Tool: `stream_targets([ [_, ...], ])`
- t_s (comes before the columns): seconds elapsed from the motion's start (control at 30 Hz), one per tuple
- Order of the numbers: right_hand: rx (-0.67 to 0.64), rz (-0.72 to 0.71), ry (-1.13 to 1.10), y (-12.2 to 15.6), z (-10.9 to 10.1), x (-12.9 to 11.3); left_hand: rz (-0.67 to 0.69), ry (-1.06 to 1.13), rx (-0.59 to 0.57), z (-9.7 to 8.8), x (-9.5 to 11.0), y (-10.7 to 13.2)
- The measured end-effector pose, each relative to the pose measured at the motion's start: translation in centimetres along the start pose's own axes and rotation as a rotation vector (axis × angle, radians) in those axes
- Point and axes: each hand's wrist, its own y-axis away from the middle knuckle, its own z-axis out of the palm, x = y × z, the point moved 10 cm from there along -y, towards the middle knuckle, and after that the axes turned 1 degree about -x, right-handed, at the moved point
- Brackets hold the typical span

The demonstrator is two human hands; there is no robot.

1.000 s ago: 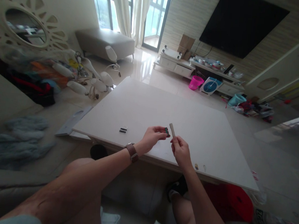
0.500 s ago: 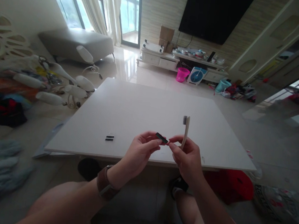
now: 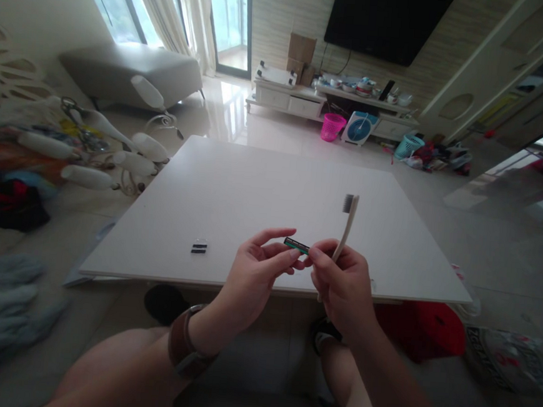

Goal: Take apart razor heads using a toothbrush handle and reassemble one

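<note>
Between my two hands is a small black bar with a green edge (image 3: 296, 245), held over the near side of the white table (image 3: 254, 189). My left hand (image 3: 257, 268) has its thumb against the bar's lower side, with the index finger raised off it. My right hand (image 3: 341, 275) pinches the bar's right end between thumb and finger. The same hand also grips a toothbrush (image 3: 349, 225), pale-handled with grey bristles, standing upright with its head at the top. On the table to the left lie two small black strips (image 3: 199, 248) beside a clear piece.
A lamp with several white shades (image 3: 136, 163) stands close to the table's left edge. Beneath the near right corner is a red object (image 3: 424, 331). A pink basket (image 3: 332, 127) and a blue fan (image 3: 359, 128) are on the floor by the far cabinet.
The bar has turned so its green edge shows, and my right fingers now pinch its end. My left index finger has lifted. The toothbrush has shifted slightly right and up.
</note>
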Motion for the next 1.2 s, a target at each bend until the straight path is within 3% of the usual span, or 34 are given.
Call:
stream_targets([
  [0.33,0.041,-0.002,-0.045,-0.3,0.0,-0.1,0.068,-0.115,-0.041,-0.1,0.6,-0.2],
  [0.6,0.021,-0.028,0.043,-0.4,-0.3,-0.3,0.209,-0.375,-0.042,-0.3,2.7,-0.6],
  [0.83,0.014,-0.094,0.144,-0.6,-1.1,-0.4,0.177,-0.395,-0.032,-0.7,2.0,-1.0],
  [1.2,0.031,-0.067,0.174,-1.2,-2.1,0.2,0.135,-0.35,-0.007,-1.6,0.7,-1.9],
])
